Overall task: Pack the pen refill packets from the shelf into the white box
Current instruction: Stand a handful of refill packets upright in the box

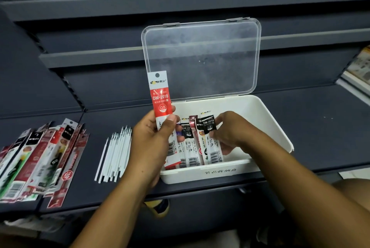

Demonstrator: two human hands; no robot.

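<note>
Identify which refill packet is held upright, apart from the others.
The red DM-2018 packet, pinched by the left hand and standing upright; the rest sit in the white box or piled on the shelf at left.

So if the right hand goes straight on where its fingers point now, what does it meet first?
The right hand, pinching a black-topped packet, points left: probably the neighbouring packets standing in the white box, then the left hand. Depth is unclear.

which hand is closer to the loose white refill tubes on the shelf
Left. The left hand, holding a red packet, is just beside the white refill tubes; the right hand pinches a black packet farther right, in the white box.
</note>
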